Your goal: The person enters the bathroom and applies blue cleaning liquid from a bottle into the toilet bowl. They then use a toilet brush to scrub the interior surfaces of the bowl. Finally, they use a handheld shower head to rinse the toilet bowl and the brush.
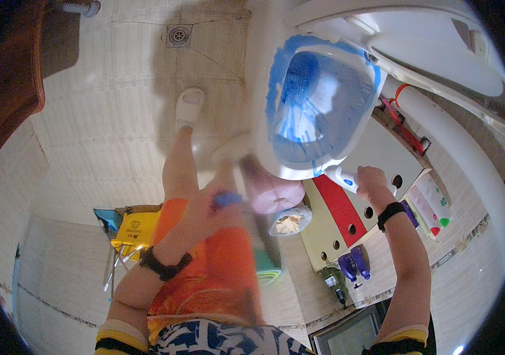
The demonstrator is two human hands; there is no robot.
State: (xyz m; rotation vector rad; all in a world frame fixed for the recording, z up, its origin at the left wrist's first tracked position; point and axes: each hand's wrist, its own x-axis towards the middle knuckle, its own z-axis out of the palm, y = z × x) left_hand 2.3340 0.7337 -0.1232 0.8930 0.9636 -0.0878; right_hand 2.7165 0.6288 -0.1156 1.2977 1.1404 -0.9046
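My right hand (371, 181) is closed around a white squeeze bottle (342, 176), its nozzle end at the near rim of a toilet bowl (286, 171). Blue liquid (301, 71) coats the far left of the bowl's inside, runs down in streaks and lies in a band along the rim. A small blue streak shows at the bottle's tip. My left hand (221, 206), somewhat blurred, holds a small blue object (228, 199), perhaps a cap, above my orange clothing. The toilet lid and seat (439, 57) are raised.
A pink container (277, 193) and a lined bin (289, 222) stand beside the toilet. Purple bottles (353, 265) and a green bottle (336, 286) stand past a white cabinet with a red stripe (339, 211). A yellow bag on a folding frame (135, 229) is at left; a drain (178, 35) lies in the floor.
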